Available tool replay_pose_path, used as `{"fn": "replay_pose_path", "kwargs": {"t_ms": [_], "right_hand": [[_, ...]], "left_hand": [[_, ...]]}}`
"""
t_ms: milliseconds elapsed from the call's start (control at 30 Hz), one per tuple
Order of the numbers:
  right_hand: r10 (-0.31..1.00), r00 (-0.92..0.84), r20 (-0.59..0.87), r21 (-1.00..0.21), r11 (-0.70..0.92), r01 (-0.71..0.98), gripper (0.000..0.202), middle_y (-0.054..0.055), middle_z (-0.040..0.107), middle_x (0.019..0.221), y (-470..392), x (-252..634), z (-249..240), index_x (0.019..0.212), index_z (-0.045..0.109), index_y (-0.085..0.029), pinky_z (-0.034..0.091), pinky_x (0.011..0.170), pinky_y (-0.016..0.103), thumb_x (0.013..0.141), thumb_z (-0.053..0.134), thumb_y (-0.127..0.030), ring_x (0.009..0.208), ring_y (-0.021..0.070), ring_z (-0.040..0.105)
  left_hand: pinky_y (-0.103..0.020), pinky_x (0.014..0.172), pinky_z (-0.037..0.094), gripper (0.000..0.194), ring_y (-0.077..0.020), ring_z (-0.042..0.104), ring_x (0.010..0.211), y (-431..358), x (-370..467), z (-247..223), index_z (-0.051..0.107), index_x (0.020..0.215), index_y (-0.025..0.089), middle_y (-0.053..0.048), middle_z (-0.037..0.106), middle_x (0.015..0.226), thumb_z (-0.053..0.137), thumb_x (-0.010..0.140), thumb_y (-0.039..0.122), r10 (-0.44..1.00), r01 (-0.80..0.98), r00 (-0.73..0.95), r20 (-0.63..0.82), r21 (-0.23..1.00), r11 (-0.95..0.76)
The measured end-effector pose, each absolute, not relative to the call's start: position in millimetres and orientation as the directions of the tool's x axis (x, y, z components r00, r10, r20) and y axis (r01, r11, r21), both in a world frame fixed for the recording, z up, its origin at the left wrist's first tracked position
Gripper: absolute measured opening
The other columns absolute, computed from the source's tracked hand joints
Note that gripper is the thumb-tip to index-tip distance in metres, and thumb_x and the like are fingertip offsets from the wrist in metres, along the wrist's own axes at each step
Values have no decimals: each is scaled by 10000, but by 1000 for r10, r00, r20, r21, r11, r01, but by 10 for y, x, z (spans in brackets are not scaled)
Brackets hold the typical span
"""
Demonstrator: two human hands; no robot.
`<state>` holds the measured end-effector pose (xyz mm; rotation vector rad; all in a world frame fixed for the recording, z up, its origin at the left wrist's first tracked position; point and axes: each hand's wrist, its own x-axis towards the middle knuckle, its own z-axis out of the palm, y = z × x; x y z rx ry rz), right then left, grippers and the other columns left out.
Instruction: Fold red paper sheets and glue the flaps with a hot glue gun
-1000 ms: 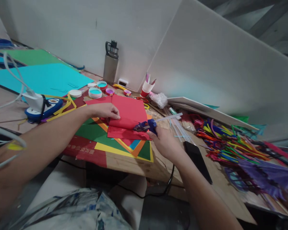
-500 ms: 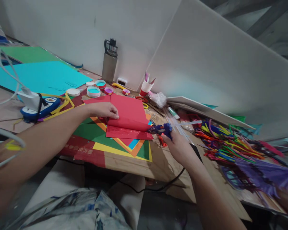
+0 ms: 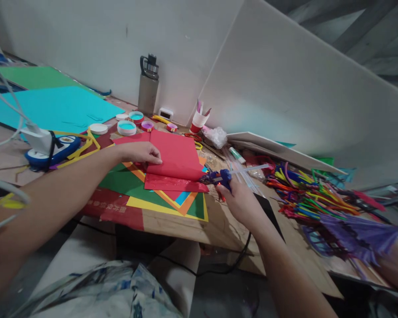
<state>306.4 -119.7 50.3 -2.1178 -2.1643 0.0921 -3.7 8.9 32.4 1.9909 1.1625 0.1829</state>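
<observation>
My left hand [image 3: 149, 153] rests on the red paper [image 3: 175, 152], its fingers closed at a fold or edge of the sheet. In my right hand [image 3: 239, 198] is a blue glue gun [image 3: 220, 177] with a clear glue stick [image 3: 250, 169] poking out of its back. The gun's tip is at the right end of a red strip [image 3: 172, 183] along the paper's lower edge, where shiny glue shows. Under the red paper lie green [image 3: 119, 183], orange [image 3: 188, 204] and yellow [image 3: 152, 207] sheets.
Behind the paper are small paint tubs [image 3: 126, 128], a bottle [image 3: 148, 86] and a cup of pens [image 3: 199, 120]. Coloured pipe cleaners [image 3: 315, 190] lie at the right, beside another person's hand [image 3: 396, 265] and a purple fan-like piece [image 3: 358, 234]. The gun's black cable [image 3: 232, 266] hangs in front.
The view has shifted slightly. My right hand and the glue gun have moved a little left along the red strip. The purple piece at the right has also moved. My left hand keeps its place.
</observation>
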Motion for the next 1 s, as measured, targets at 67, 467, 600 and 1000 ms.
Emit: {"fn": "replay_pose_path", "kwargs": {"t_ms": [67,467,600,1000], "right_hand": [[1000,-17,18,-121,19,992,314,116,640,798,-1214,3098,505,886,566,-158,345,618,286,923,365,-396,757,230,592],[998,58,-39,-406,-69,911,316,-1,534,504,-1268,3344,474,736,562,-203,351,496,274,874,409,-444,488,169,520],[990,127,-60,-581,-138,802,306,-21,515,480,-1275,3504,520,737,519,-212,387,463,271,854,432,-480,440,157,521],[903,430,-2,-879,-206,430,172,3,514,553,-274,3592,244,902,557,-191,504,470,311,837,473,-327,493,171,550]], "left_hand": [[-215,443,296,339,-103,489,492,96,-44,319,643,763,164,-11,586,629,621,686,493,782,665,573,-247,698,-267],[-191,552,392,337,-119,554,621,137,-111,306,656,803,165,-14,637,715,602,737,492,647,590,715,-265,725,-355],[-213,688,445,327,-153,603,780,128,-143,319,696,867,168,-31,692,843,643,732,461,544,530,787,-290,770,-356],[-192,530,406,367,-135,598,654,48,-24,316,673,836,154,-66,703,809,556,772,496,611,579,733,-298,745,-331]]}}
